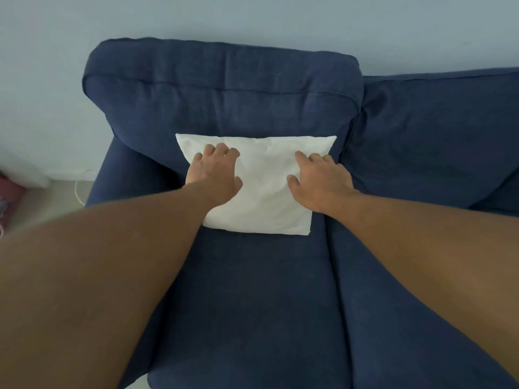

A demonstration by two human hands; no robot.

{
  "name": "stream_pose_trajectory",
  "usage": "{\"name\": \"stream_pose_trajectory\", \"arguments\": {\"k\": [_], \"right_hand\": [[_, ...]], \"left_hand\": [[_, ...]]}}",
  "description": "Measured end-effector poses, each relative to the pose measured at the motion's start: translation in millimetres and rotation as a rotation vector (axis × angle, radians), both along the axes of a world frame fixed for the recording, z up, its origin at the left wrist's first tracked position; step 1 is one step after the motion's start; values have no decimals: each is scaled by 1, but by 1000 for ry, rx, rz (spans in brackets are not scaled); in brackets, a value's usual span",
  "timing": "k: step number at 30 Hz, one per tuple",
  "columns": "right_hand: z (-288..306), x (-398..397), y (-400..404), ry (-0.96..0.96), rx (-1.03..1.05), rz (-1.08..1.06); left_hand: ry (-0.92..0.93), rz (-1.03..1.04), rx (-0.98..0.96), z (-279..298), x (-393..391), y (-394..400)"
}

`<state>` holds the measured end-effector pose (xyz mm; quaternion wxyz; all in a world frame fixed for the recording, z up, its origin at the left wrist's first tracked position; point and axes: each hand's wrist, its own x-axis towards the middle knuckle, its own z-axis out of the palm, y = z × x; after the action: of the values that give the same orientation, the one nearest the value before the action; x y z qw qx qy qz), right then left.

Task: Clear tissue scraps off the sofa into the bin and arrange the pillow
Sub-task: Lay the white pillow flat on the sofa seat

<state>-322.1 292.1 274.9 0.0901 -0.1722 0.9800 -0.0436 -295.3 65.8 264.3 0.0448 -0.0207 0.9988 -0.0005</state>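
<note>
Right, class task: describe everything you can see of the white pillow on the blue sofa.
The white pillow is square, plain and softly creased, apparently thin fabric over soft filling. It leans against the blue back cushion, its lower edge on the seat cushion, at the sofa's left end by the armrest. The left hand and right hand both press flat on its front, fingers spread, covering parts of its sides. No tissue scraps lie on it.

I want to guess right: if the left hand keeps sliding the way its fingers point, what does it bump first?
Probably the sofa's back cushion. The left hand lies flat on the white pillow, fingers pointing up toward it.
</note>
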Motion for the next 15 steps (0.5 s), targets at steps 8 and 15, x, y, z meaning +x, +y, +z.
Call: {"name": "stream_pose_trajectory", "arguments": {"k": [8, 15], "right_hand": [[-5, 5, 0, 4, 41, 4], [0, -3, -8, 60, 20, -2]], "left_hand": [[-135, -4, -99, -11, -31, -9], [-298, 24, 19, -36, -9, 2]]}}
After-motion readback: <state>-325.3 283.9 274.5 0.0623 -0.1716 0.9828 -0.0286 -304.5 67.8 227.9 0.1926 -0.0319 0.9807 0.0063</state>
